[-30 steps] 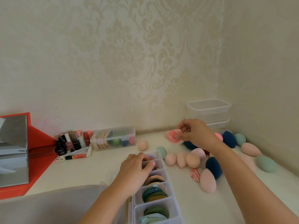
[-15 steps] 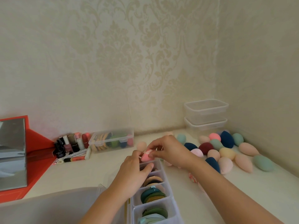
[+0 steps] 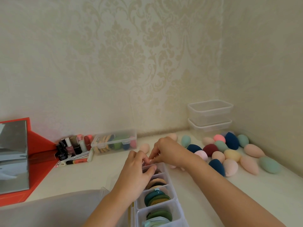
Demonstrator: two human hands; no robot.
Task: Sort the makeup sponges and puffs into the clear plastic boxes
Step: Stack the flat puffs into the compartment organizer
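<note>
Pinching a pink puff above the divided clear box's far compartment, right hand touched left hand, whose curled fingers also gripped it.

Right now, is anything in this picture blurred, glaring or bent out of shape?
Head view: soft, even, warm light, no hard shadows; the mirror reflects palely, without harsh glare; wide-angle bend leans the wall corner; left hand and right hand slightly soft, pink puff between them barely legible.
</note>
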